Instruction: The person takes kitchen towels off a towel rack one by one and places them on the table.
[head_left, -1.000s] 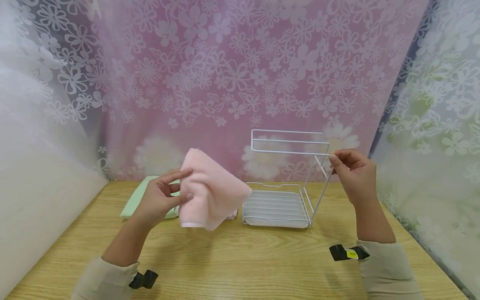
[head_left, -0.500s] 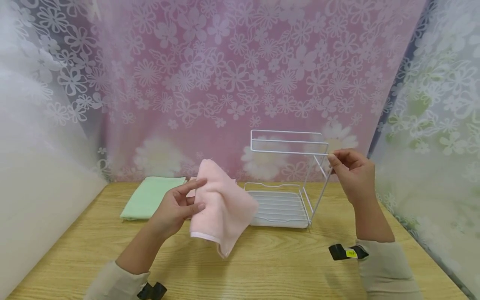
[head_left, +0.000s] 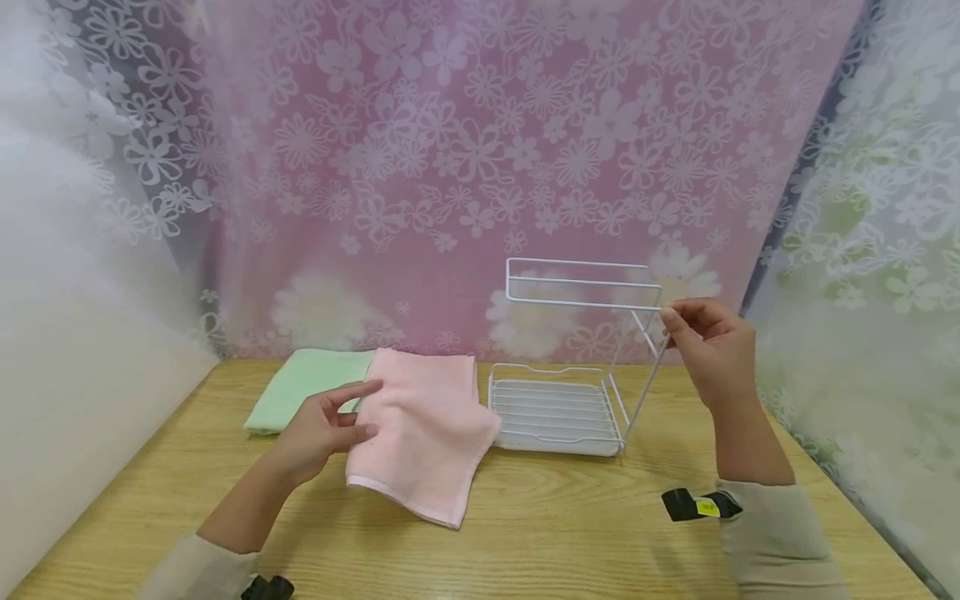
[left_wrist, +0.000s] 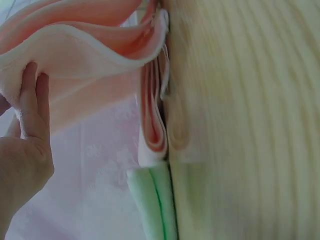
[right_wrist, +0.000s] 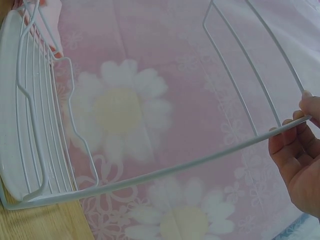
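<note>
My left hand (head_left: 322, 433) pinches the left edge of a pink towel (head_left: 420, 450), thumb and fingers on either side of it. The towel droops in soft folds to the right, its white-trimmed lower edge over the front of the table. Below it in the left wrist view lies a folded pink towel (left_wrist: 152, 125), end to end with a folded green towel (left_wrist: 152, 200). My right hand (head_left: 712, 346) pinches the upper right corner of a white wire rack (head_left: 585, 303), which stands upright. Its lower shelf sits over a white drip tray (head_left: 562, 448), close to the hanging towel's right corner.
The wooden table (head_left: 562, 533) runs back to a pink flowered curtain (head_left: 450, 208). A white wall (head_left: 90, 350) borders the left side, and a pale flowered curtain (head_left: 870, 333) the right.
The pink towel in my left hand first went right and down, then back left, and it now hangs more spread out over the folded one. My right hand keeps its grip on the rack.
</note>
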